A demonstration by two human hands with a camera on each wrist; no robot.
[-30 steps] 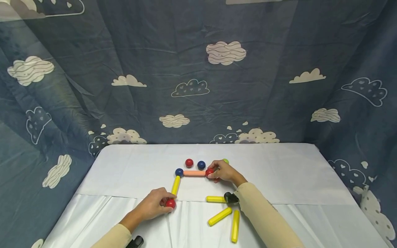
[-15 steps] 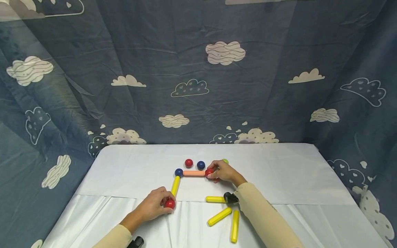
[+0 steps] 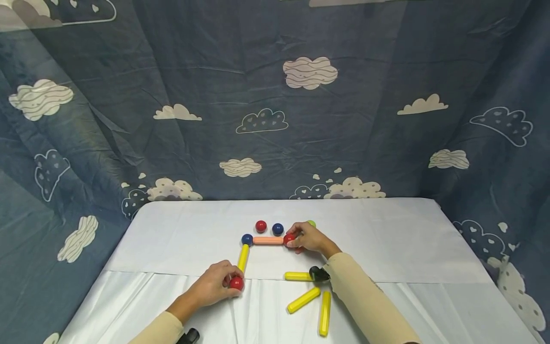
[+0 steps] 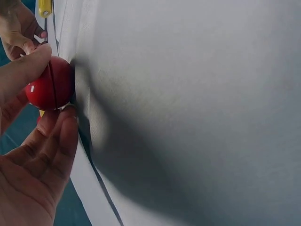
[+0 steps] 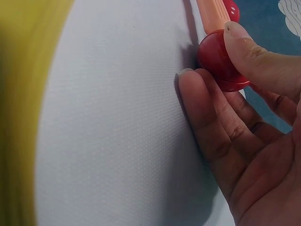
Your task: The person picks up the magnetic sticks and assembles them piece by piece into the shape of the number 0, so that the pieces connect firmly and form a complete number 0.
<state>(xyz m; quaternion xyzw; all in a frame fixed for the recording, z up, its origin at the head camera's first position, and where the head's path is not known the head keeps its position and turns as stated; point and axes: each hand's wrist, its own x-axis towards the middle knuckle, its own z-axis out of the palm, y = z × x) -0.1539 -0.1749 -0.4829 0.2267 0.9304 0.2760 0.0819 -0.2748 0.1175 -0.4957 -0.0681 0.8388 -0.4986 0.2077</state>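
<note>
My left hand pinches a red ball at the near end of a yellow stick; in the left wrist view thumb and fingers lie on opposite sides of the ball. A blue ball stands at the stick's far end, and from it an orange stick runs right. At that stick's right end my right hand grips another red ball. The right wrist view shows this ball against the orange stick, with the thumb over it.
Behind the orange stick lie a loose red ball and a blue ball. A green ball is partly hidden behind the right hand. Yellow sticks lie beside the right forearm on the white cloth.
</note>
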